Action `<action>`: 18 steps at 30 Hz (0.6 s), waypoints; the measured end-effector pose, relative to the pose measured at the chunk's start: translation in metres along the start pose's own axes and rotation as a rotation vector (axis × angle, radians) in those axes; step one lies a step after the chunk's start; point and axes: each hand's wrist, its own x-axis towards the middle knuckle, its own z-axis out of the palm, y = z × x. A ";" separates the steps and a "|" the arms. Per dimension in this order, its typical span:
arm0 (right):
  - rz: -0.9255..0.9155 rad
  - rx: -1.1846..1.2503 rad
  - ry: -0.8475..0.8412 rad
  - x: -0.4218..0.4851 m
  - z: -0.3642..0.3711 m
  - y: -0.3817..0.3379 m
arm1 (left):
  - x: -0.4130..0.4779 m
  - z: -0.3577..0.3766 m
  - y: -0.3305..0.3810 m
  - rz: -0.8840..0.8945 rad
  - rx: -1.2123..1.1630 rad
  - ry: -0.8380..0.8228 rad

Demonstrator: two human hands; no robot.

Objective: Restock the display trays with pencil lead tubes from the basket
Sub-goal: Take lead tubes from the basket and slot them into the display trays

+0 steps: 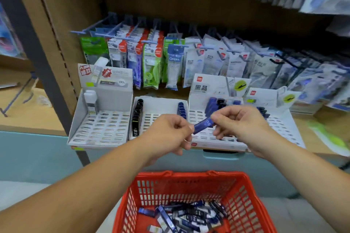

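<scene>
A red basket (189,174) sits at the bottom of the view with a loose heap of pencil lead tubes (189,215), mostly blue and black, on its floor. Above and beyond the basket, both hands meet over the display trays and hold one blue tube (203,126) marked 0.5 between them. The tube is tilted, with its lower end towards the left. The left hand (168,134) pinches that lower end with curled fingers, and the right hand (240,123) pinches the upper end between thumb and fingertips.

Four white slotted trays stand side by side on the shelf (28,115) beyond the basket. The far-left tray (100,128) holds a white tube (90,98) upright in its back left corner. The second tray (151,107), straight beyond the basket, has a column of black tubes (137,113) along its left wall and a few blue tubes (181,109) along its right wall. The third tray (208,139), partly hidden by the hands, has blue and black tubes (216,103) at its back. The far-right tray (282,125) shows some dark tubes (263,111) at its back. Further beyond the basket, behind the trays, packets (170,56) hang on pegs.
</scene>
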 end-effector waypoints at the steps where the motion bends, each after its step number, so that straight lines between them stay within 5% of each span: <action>1: 0.013 0.013 0.021 0.001 -0.010 0.004 | 0.005 0.009 0.001 0.009 0.027 -0.006; 11: -0.112 -0.080 0.450 0.024 -0.136 0.032 | 0.049 0.115 0.010 0.211 0.264 -0.025; 18: -0.096 -0.185 0.417 0.040 -0.177 0.063 | 0.067 0.165 0.012 0.278 0.346 0.045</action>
